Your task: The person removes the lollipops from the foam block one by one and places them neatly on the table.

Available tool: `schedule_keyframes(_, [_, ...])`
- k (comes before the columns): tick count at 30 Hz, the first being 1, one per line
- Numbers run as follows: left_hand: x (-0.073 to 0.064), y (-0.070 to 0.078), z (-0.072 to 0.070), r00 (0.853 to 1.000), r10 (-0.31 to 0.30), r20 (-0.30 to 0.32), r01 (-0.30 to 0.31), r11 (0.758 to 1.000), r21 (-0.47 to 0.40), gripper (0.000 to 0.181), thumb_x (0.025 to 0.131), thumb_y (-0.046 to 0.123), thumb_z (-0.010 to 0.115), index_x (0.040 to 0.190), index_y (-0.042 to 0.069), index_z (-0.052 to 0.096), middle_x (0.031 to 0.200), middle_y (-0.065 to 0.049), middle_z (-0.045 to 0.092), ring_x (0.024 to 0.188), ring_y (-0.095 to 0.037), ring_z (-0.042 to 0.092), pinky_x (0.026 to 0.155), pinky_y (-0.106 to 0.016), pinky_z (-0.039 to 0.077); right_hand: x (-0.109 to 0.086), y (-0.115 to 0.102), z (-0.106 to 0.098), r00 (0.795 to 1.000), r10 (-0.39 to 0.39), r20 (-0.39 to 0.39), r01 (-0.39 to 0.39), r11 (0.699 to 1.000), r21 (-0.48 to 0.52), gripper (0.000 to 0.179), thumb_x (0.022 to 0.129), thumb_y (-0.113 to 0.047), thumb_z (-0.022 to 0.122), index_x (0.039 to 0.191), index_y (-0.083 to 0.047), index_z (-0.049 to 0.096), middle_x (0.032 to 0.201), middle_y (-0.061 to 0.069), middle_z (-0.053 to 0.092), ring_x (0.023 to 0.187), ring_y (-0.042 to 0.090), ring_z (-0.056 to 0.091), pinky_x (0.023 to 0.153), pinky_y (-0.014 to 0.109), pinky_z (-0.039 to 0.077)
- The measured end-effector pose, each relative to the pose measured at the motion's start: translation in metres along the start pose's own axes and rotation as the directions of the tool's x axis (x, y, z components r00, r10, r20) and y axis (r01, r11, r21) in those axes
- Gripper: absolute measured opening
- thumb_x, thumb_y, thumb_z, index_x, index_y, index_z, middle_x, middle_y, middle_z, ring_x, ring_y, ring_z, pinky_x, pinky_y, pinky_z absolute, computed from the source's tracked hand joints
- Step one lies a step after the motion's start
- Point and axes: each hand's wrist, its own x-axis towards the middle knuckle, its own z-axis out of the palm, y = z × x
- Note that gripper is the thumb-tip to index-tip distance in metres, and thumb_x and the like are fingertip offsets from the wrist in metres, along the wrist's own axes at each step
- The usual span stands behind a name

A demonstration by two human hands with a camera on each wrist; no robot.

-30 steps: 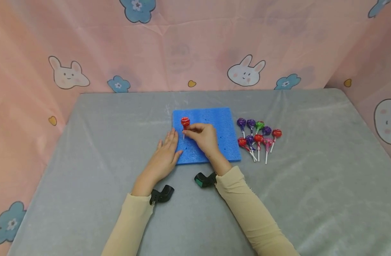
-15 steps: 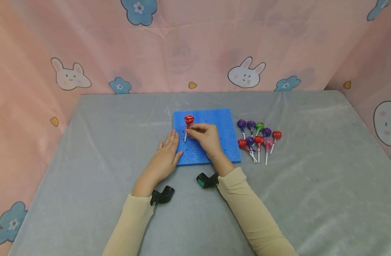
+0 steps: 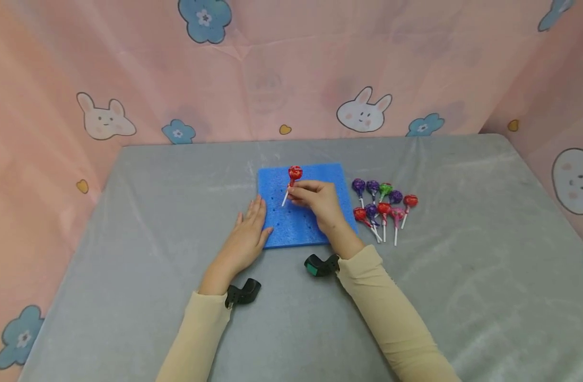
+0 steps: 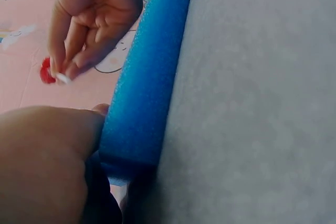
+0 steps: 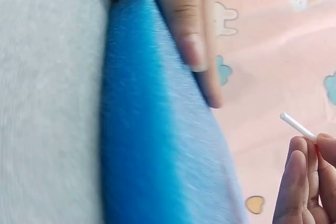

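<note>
A red-wrapped lollipop (image 3: 295,173) is pinched between the thumb and fingers of my right hand (image 3: 320,204). Its white stick points down and to the left, and in the right wrist view the stick's end (image 5: 297,125) shows free in the air, off the foam. Below it lies a blue foam board (image 3: 291,231) dotted with small holes. My left hand (image 3: 243,233) lies flat with straight fingers along the board's left edge, thumb over the near left part. The left wrist view shows the red candy (image 4: 47,71) partly behind the right hand's fingers.
Several wrapped lollipops lie to the right of the board, among them a green one (image 3: 385,189), a pink one (image 3: 397,214) and a purple one (image 3: 358,185). A grey cloth (image 3: 463,286) covers the table. Behind it hangs a pink printed curtain (image 3: 291,69).
My right hand has lifted the red lollipop up from the board's left part and carried it rightward, the stick now tilted. My left hand has stayed at the board's edge.
</note>
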Motion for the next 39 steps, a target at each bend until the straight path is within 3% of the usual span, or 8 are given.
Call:
schedule_keyframes(6, [-0.001,0.000,0.000,1.000,0.011,-0.012,-0.011,1.000,0.005,0.061,0.102,0.022,0.041,0.148,-0.007,0.013,0.155,-0.019,0.007,0.142,-0.033,0.008,0.112,-0.053,0.008,-0.007,-0.011,-0.010,1.000,-0.009,0.004,0.009,1.000,0.030,0.005,0.086,0.003,0.064,0.087,0.003,0.069,0.073,-0.001,0.069,0.067,0.011,0.067,0.066,0.025,0.055])
schedule_keyframes(23, [-0.001,0.000,0.001,1.000,0.012,-0.004,-0.012,1.000,0.014,0.061,0.102,0.023,0.039,0.148,-0.004,0.011,0.155,-0.017,0.005,0.142,-0.031,0.006,0.113,-0.050,0.006,-0.027,-0.036,-0.032,0.995,-0.091,0.036,0.091,0.996,0.022,0.020,0.086,0.002,0.065,0.077,-0.014,0.072,0.077,0.001,0.070,0.070,0.012,0.068,0.070,0.027,0.055])
schedule_keyframes(27, [-0.001,0.000,0.001,1.000,0.016,-0.002,-0.016,1.000,0.015,0.061,0.102,0.023,0.039,0.148,-0.004,0.010,0.155,-0.018,0.004,0.142,-0.031,0.006,0.113,-0.050,0.006,-0.033,-0.040,-0.039,0.994,-0.102,0.033,0.102,0.995,0.006,0.018,0.086,0.002,0.065,0.078,-0.012,0.072,0.076,0.001,0.070,0.070,0.013,0.068,0.070,0.028,0.056])
schedule_keyframes(33, [-0.001,-0.001,0.001,1.000,0.017,0.001,-0.017,1.000,0.012,0.061,0.103,0.023,0.039,0.148,-0.004,0.010,0.155,-0.018,0.004,0.142,-0.031,0.006,0.113,-0.050,0.006,-0.038,-0.042,-0.046,0.995,-0.092,0.022,0.094,0.994,-0.062,0.005,0.085,-0.001,0.067,0.086,0.003,0.071,0.076,0.000,0.070,0.071,0.013,0.068,0.071,0.028,0.055])
schedule_keyframes(39, [-0.001,-0.001,0.002,1.000,0.015,-0.005,-0.015,1.000,0.004,0.061,0.102,0.023,0.040,0.148,-0.004,0.009,0.155,-0.016,0.003,0.143,-0.031,0.005,0.113,-0.050,0.006,-0.040,-0.046,-0.051,0.995,-0.088,0.049,0.092,0.991,-0.094,0.004,0.085,0.001,0.066,0.084,-0.001,0.070,0.075,0.000,0.070,0.071,0.013,0.069,0.069,0.029,0.056])
